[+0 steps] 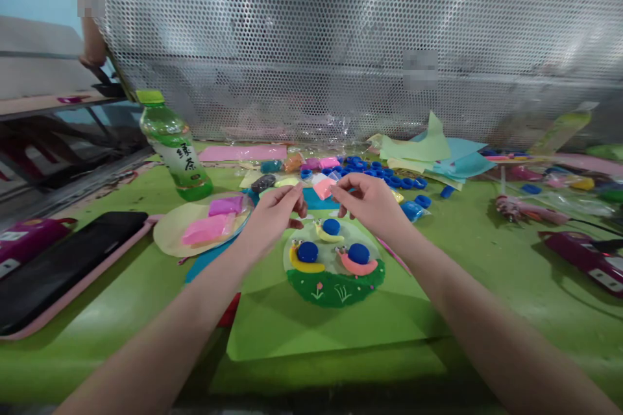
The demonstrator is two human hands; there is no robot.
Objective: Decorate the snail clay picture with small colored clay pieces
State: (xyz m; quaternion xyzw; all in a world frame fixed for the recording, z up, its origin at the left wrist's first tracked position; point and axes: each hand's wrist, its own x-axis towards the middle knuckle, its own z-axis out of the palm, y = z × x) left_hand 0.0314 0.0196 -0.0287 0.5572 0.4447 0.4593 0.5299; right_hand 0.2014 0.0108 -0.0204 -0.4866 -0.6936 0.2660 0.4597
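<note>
My left hand (pixel 275 214) and my right hand (pixel 372 202) are raised side by side above a round clay plaque (pixel 335 269). Both hands have fingertips pinched together near a small bag of pink clay (pixel 322 188), which lies just behind them; whether they hold anything tiny I cannot make out. The plaque carries three clay snails with blue shells over a green grass strip. It rests on a light green sheet (pixel 311 324).
A green tea bottle (pixel 176 150) stands at the left. A paper plate (pixel 192 228) holds bagged pink and purple clay. A black tablet (pixel 58 266) lies far left. Blue caps (pixel 389 176), coloured paper (pixel 438 154) and a perforated metal screen (pixel 341 39) line the back.
</note>
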